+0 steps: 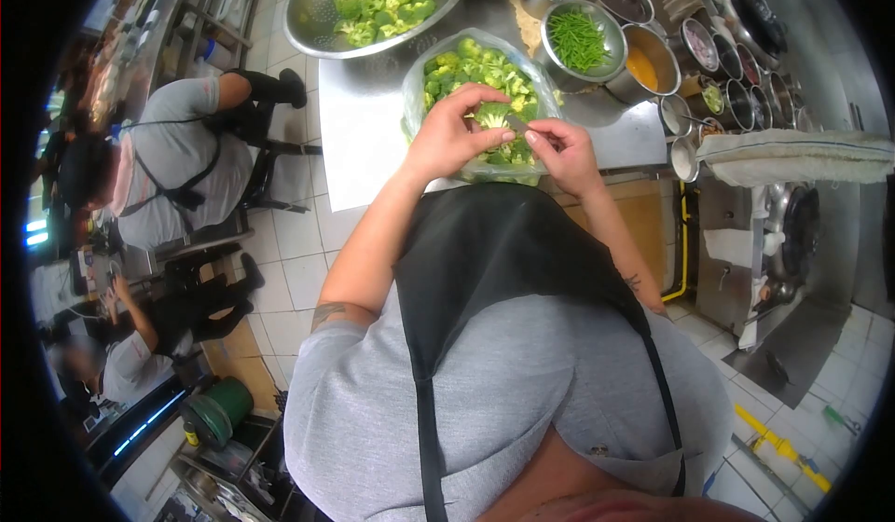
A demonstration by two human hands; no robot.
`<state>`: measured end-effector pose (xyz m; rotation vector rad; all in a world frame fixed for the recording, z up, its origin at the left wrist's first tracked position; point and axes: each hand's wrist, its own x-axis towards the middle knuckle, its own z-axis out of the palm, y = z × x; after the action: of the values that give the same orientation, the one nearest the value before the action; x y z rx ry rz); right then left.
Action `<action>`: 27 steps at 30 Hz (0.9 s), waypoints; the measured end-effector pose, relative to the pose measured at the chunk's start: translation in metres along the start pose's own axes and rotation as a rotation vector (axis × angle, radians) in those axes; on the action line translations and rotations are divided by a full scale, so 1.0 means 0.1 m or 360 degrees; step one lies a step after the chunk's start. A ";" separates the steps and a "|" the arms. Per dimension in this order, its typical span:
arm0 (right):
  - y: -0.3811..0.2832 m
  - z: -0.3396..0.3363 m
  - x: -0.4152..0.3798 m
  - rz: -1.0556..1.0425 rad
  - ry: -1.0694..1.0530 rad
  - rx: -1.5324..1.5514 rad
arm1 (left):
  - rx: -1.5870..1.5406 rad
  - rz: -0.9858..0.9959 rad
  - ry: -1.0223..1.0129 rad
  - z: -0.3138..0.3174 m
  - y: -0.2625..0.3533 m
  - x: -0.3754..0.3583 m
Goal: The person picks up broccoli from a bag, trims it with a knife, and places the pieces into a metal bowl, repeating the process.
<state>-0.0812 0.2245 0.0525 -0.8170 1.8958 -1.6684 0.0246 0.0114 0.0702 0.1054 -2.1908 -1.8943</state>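
Observation:
In the head view, my left hand (pixel 457 133) curls its thumb and fingers round a broccoli floret (pixel 494 116). A small knife (pixel 517 124) is pinched in my right hand (pixel 567 157); its short blade points at the floret, and the handle is mostly hidden by the fingers. Both hands are over a bowl lined with a clear plastic bag (pixel 415 79), which is full of cut broccoli (pixel 475 61). Beyond it on the left, a large metal colander (pixel 312 9) holds more broccoli pieces (pixel 387 5).
The bowl stands on a steel table (pixel 350 140). To its right are a bowl of green beans (pixel 578 42), a pot with orange contents (pixel 643 70) and several other pots. A towel (pixel 792 157) hangs at right. Two people (pixel 186 158) are at left.

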 end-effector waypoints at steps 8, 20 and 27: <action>-0.20 0.05 0.00 -0.0307 0.0163 -0.0427 | -0.0024 -0.0248 -0.0049 -0.01 0.10 -0.04; -0.18 0.02 0.00 -0.0353 0.0024 -0.0436 | -0.0119 -0.0141 -0.0060 0.01 0.04 -0.03; -0.17 -0.01 -0.01 -0.0199 -0.0076 -0.0352 | -0.0216 -0.0104 -0.0106 0.04 -0.08 -0.03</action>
<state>-0.0790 0.2243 0.0691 -1.0724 2.0580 -1.5120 0.0255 0.0148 0.0618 0.0917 -2.1173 -2.1050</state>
